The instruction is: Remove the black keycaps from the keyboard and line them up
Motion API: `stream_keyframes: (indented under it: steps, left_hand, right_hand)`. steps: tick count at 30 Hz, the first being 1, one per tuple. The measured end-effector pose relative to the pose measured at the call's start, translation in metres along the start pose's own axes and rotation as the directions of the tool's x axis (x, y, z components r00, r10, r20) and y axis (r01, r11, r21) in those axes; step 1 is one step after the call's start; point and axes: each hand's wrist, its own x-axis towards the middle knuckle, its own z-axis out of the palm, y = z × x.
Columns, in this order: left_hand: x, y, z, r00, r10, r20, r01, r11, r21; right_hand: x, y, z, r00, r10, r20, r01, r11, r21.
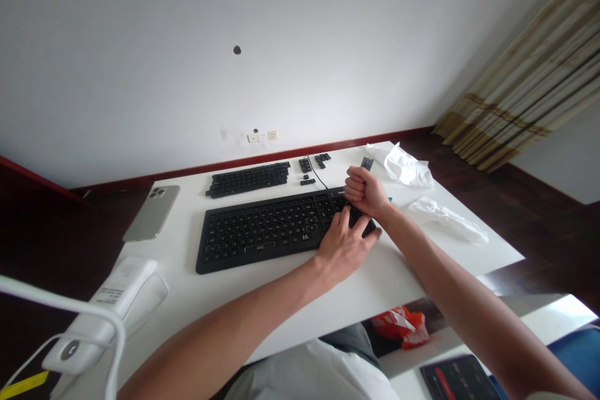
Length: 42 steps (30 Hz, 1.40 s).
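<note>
Head view: the black keyboard (262,231) lay on the white tabletop (182,294); the left hand (347,244) rested over the keyboard's right end, its grip open, fingers spread and bent downward; the right hand (368,194) was positioned just beyond, near the far right corner, its grip closed into a fist; I could not tell what, if anything, it enclosed; a dark piece (367,164) showed directly beyond that fist, contact unclear; loose black keys (248,179) lay in rows beyond the keyboard; smaller key clusters (305,165) lay to their right, beside a thin cable (317,173); crumpled white wrapping (407,165) lay right of the fist.
</note>
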Motion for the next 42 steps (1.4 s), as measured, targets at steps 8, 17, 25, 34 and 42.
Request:
stream_keyframes:
  steps: [8, 17, 25, 34, 42]
  left_hand:
    - [-0.007, 0.019, 0.008, 1.0, -0.021, 0.02, 0.021, 1.0, 0.018]
    - [-0.006, 0.012, 0.005, 0.998, -0.006, 0.062, 0.009, 0.999, -0.033]
    - [-0.005, 0.011, 0.004, 0.996, 0.014, 0.094, -0.009, 0.998, -0.06]
    - [-0.005, 0.012, 0.004, 0.995, 0.01, 0.099, -0.006, 0.999, -0.038]
    - [-0.006, 0.016, 0.006, 0.993, -0.048, 0.105, 0.054, 0.997, -0.052]
  right_hand:
    - [-0.01, 0.005, 0.006, 0.982, 0.019, 0.19, 0.024, 0.974, -0.223]
    - [-0.006, -0.006, -0.013, 0.918, 0.18, 0.353, -0.094, 0.964, -0.247]
    - [0.004, -0.014, -0.048, 0.95, 0.174, 0.26, -0.143, 0.981, -0.132]
    - [-0.007, -0.014, -0.019, 0.967, 0.071, 0.246, -0.017, 0.976, -0.218]
    - [-0.002, -0.019, -0.011, 0.997, -0.055, -0.061, 0.05, 0.995, -0.09]
